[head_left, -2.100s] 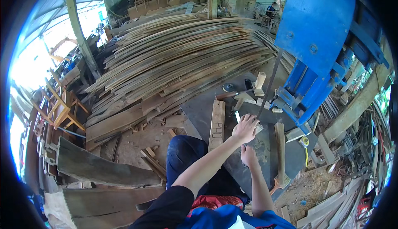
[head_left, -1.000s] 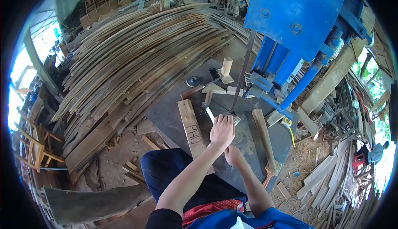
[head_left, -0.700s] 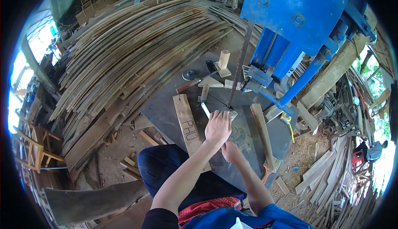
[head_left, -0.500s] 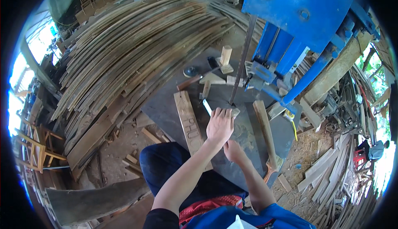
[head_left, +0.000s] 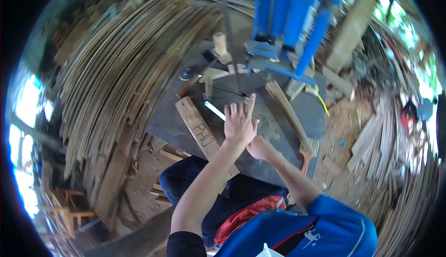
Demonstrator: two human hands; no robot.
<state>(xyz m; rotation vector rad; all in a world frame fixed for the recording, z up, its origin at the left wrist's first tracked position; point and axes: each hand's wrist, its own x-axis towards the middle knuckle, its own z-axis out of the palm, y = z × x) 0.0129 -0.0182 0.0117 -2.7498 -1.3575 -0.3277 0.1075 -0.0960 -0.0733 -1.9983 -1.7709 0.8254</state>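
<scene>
My left hand (head_left: 240, 124) is over the bandsaw table (head_left: 274, 136), close to the upright saw blade (head_left: 232, 48). Its fingers are spread and the index finger points forward. Just beyond them shows a small wood piece (head_left: 246, 100), mostly covered, so whether the hand touches it is unclear. My right hand (head_left: 261, 148) is behind and partly under the left one, its fingers curled and largely hidden. What it holds, if anything, does not show. A thin white strip (head_left: 214, 110) lies left of my left hand, beside a wooden board (head_left: 198, 129) with carved letters.
The blue bandsaw body (head_left: 278, 20) rises behind the table. A long wooden bar (head_left: 289, 113) and a brush (head_left: 305, 160) lie on the right. A hammer (head_left: 190, 86), a round black object (head_left: 187, 74) and an upright block (head_left: 219, 44) sit at the back. Stacked planks (head_left: 125, 75) fill the left.
The view has swung and blurred slightly. My left hand's fingers, bunched together before, are now spread with the index finger extended. My right hand stays just behind it.
</scene>
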